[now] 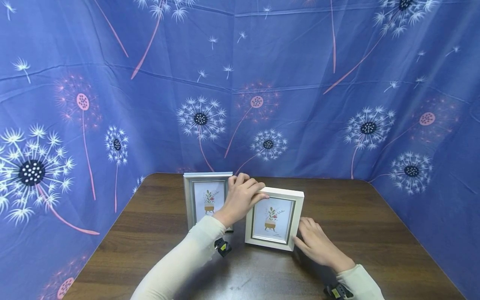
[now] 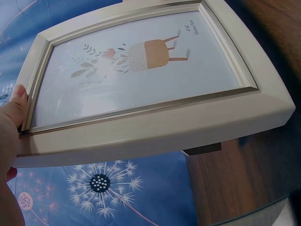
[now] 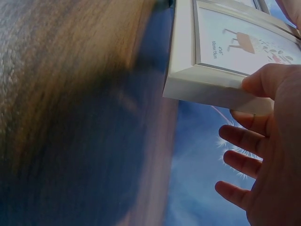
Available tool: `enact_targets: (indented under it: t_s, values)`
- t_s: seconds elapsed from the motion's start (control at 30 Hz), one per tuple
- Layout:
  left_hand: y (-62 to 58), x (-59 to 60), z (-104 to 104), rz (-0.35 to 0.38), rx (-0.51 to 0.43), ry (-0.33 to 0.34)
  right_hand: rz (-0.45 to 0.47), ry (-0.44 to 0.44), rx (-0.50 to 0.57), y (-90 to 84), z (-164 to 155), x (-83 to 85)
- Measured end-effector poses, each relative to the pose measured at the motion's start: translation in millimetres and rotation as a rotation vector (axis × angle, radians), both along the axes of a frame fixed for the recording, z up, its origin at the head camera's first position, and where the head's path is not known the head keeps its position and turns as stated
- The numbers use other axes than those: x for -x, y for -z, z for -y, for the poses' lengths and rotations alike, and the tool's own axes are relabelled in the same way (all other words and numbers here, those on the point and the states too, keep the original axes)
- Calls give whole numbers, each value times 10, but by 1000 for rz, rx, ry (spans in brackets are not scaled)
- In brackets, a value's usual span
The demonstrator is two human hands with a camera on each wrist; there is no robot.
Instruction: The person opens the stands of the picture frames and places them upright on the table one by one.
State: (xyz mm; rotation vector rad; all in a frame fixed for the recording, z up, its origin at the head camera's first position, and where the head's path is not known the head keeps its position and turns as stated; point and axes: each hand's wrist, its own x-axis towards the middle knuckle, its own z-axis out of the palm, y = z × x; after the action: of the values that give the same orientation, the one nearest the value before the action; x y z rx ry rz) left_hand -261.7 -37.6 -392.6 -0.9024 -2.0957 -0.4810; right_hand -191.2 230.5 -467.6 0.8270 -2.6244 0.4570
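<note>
A white picture frame (image 1: 273, 221) with a plant-pot print stands nearly upright, slightly tilted, over the table. My left hand (image 1: 241, 196) grips its top left corner, thumb on the front face and the other fingers over the top. At its right side is my right hand (image 1: 318, 243); in the right wrist view the thumb lies on the front border and the index finger behind the edge, pinching it, while the other fingers spread loosely. To the left, partly hidden by my left hand and wrist, stands a silver picture frame (image 1: 208, 198) with a similar print.
The brown wooden table (image 1: 150, 233) extends around both frames. Behind it and at the sides hangs a blue cloth (image 1: 307, 137) with dandelion patterns. Cream sleeves and a dark wrist camera (image 1: 223, 246) show on my arms.
</note>
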Motion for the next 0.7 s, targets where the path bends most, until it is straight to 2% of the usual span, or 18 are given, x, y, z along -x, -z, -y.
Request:
enact_targets:
  t_s: [0.23, 0.57, 0.7]
  values:
    - [43, 14, -7, 1, 6, -7, 10, 3, -8, 25, -1, 4]
    - [111, 36, -15, 6, 16, -14, 90, 31, -31, 42, -2, 1]
    - [121, 32, -22, 7, 21, -20, 85, 31, -36, 50, -1, -2]
